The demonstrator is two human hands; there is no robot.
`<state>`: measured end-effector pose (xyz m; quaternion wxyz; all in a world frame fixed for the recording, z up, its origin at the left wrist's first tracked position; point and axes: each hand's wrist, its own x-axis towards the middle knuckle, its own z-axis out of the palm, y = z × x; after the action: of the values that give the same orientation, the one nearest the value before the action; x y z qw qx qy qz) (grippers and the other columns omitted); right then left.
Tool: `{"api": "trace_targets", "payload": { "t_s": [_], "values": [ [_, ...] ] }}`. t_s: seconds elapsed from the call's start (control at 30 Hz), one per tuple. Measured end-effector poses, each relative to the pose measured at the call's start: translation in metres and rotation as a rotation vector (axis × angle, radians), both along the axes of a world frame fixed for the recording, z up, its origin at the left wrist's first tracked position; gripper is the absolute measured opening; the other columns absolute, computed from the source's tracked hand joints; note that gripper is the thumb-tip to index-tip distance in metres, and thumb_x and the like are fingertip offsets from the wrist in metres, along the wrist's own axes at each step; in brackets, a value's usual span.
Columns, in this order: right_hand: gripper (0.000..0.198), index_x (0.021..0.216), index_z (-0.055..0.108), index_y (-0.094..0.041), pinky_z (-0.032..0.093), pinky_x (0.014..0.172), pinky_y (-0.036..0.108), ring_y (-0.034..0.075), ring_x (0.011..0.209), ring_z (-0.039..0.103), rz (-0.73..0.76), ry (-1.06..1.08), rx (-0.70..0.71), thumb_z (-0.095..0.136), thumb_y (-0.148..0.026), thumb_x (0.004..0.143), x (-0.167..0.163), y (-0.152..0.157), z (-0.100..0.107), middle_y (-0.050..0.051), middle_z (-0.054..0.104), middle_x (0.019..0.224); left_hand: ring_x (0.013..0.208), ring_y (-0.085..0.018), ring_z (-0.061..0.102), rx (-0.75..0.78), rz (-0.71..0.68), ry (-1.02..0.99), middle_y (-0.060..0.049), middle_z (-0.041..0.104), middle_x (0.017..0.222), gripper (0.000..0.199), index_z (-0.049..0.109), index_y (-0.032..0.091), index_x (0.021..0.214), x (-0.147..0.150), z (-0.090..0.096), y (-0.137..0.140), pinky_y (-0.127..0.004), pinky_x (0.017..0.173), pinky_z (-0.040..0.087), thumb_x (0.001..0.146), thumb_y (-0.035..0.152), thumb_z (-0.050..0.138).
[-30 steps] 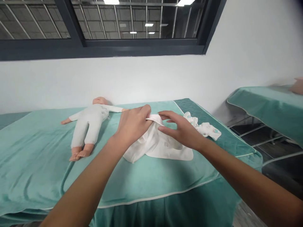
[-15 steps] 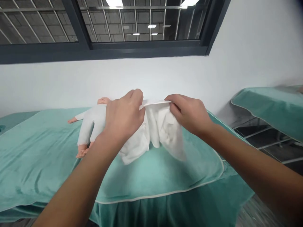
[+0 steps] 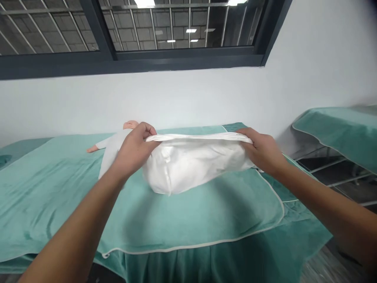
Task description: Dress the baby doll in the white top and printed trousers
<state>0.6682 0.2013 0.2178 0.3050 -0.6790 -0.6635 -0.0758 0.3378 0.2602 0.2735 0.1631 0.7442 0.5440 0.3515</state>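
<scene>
A white baby garment (image 3: 196, 163) hangs stretched sideways between my two hands, a little above the bed. Its upper edge is pulled nearly straight, and the fabric below droops in folds. My left hand (image 3: 138, 147) is closed on the edge's left end, thumb toward me. At the right end, my right hand (image 3: 262, 149) pinches the same edge. Beyond my left hand lies a baby doll (image 3: 110, 151) in a white suit; my left hand and forearm hide part of its body and legs.
A teal sheet with white piping (image 3: 188, 220) covers the bed. Behind it rise a white wall (image 3: 191, 98) and a dark-framed window (image 3: 185, 61) with bars. To the right stands another teal-covered bed (image 3: 338, 125) on a metal frame (image 3: 326, 169).
My hands have moved apart, drawing the garment's edge out wider. Its lower part, which hung in separate folds, now spreads as one broad piece.
</scene>
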Motion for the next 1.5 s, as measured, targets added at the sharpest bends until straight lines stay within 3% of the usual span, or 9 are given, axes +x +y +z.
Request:
{"api": "trace_targets", "payload": {
  "t_s": [0.23,0.4,0.57,0.63,0.7,0.8,0.97,1.17,1.5],
  "values": [
    [0.031,0.105,0.068,-0.027,0.040,0.059,0.033,0.027,0.075,0.063,-0.127,-0.101,-0.182,0.043,-0.026,0.087,0.009,0.001,0.005,0.006,0.073,0.088,0.080,-0.027,0.065,-0.210,-0.060,0.390,-0.004,0.071,0.091,0.036,0.065,0.026,0.096,-0.032,-0.012,0.039,-0.031,0.063,0.046,0.081,0.058,0.056],
    [0.030,0.100,0.067,-0.023,0.040,0.058,0.035,0.027,0.070,0.062,-0.198,-0.269,-0.318,0.039,-0.027,0.089,0.005,0.035,-0.016,0.011,0.071,0.087,0.085,-0.030,0.066,-0.229,0.028,0.638,-0.008,0.071,0.092,0.038,0.064,0.024,0.099,-0.021,-0.040,0.067,-0.036,0.070,0.048,0.086,0.056,0.048],
    [0.040,0.123,0.057,-0.010,0.044,0.087,0.051,0.037,0.109,0.057,-0.217,-0.310,-0.115,0.037,-0.012,0.088,-0.038,0.063,-0.067,0.025,0.061,0.122,0.104,-0.035,0.060,0.068,0.201,0.697,-0.020,0.064,0.115,0.034,0.056,0.014,0.114,0.016,-0.099,0.071,-0.043,0.079,0.048,0.094,0.034,0.038],
    [0.047,0.131,0.051,-0.008,0.038,0.102,0.048,0.035,0.126,0.047,0.006,-0.291,-0.119,0.037,-0.008,0.087,-0.064,0.067,-0.096,0.024,0.052,0.137,0.113,-0.034,0.056,0.107,0.070,0.686,-0.019,0.061,0.119,0.030,0.057,0.013,0.114,0.034,-0.127,0.066,-0.044,0.087,0.047,0.093,0.028,0.040],
    [0.047,0.135,0.049,-0.010,0.036,0.108,0.042,0.029,0.130,0.045,0.174,-0.191,-0.211,0.036,-0.012,0.090,-0.086,0.072,-0.124,0.018,0.051,0.141,0.115,-0.029,0.056,0.002,-0.100,0.605,-0.016,0.060,0.123,0.032,0.055,0.014,0.120,0.051,-0.152,0.063,-0.040,0.089,0.048,0.094,0.023,0.039],
    [0.045,0.136,0.047,-0.009,0.029,0.114,0.047,0.031,0.138,0.038,0.066,-0.072,-0.307,0.035,-0.026,0.096,-0.097,0.084,-0.153,0.019,0.049,0.145,0.122,-0.027,0.053,-0.092,-0.188,0.530,-0.017,0.058,0.129,0.036,0.054,0.012,0.125,0.071,-0.175,0.066,-0.039,0.098,0.045,0.094,0.019,0.036],
    [0.058,0.140,0.038,0.002,0.030,0.112,0.051,0.039,0.140,0.034,-0.163,0.012,-0.342,0.034,-0.037,0.097,-0.080,0.112,-0.159,0.029,0.040,0.148,0.137,-0.032,0.039,-0.127,-0.112,0.518,-0.023,0.051,0.139,0.037,0.056,0.006,0.123,0.093,-0.184,0.091,-0.046,0.114,0.030,0.094,0.018,0.036],
    [0.059,0.149,0.032,-0.015,0.044,0.095,0.052,0.040,0.126,0.048,-0.215,0.008,-0.271,0.040,-0.036,0.095,-0.081,0.126,-0.149,0.023,0.038,0.150,0.136,-0.042,0.037,-0.120,0.116,0.482,-0.026,0.045,0.145,0.054,0.039,0.006,0.143,0.104,-0.184,0.104,-0.065,0.107,0.031,0.093,0.027,0.036],
    [0.064,0.151,0.027,-0.009,0.034,0.107,0.053,0.037,0.137,0.037,-0.303,0.068,-0.176,0.036,-0.012,0.088,-0.111,0.173,-0.151,0.024,0.033,0.152,0.140,-0.039,0.033,-0.110,0.358,0.345,-0.025,0.040,0.150,0.062,0.034,0.001,0.147,0.123,-0.196,0.139,-0.053,0.116,0.028,0.090,0.023,0.040]
  ]
}}
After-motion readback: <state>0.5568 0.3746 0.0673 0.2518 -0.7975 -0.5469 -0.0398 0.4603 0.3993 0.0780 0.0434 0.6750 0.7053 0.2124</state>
